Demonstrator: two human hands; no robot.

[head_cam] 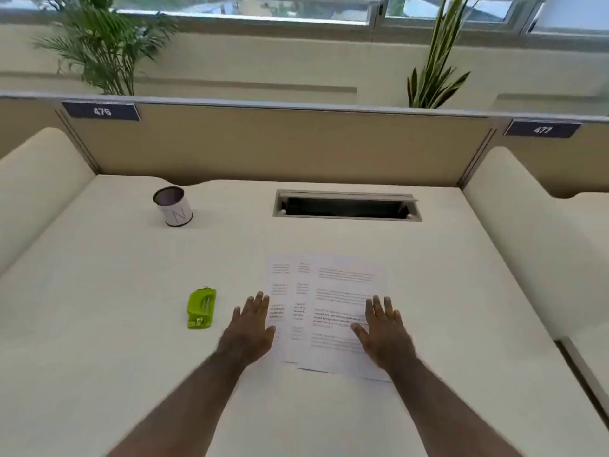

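Three printed white sheets (333, 291) lie fanned and overlapping on the cream desk (131, 341), each shifted a little to the right of the one below. My left hand (251, 328) lies flat with straight fingers at the left edge of the sheets. My right hand (384, 331) lies flat with straight fingers on the top sheet, near its right edge. A lime-green stapler (201, 309) rests on the desk to the left of my left hand, apart from it.
A white cylindrical cup (173, 206) with a dark inside stands at the back left. A rectangular cable slot (346, 206) is sunk into the desk behind the sheets. Tan partition panels wall off the back; rounded dividers rise on both sides.
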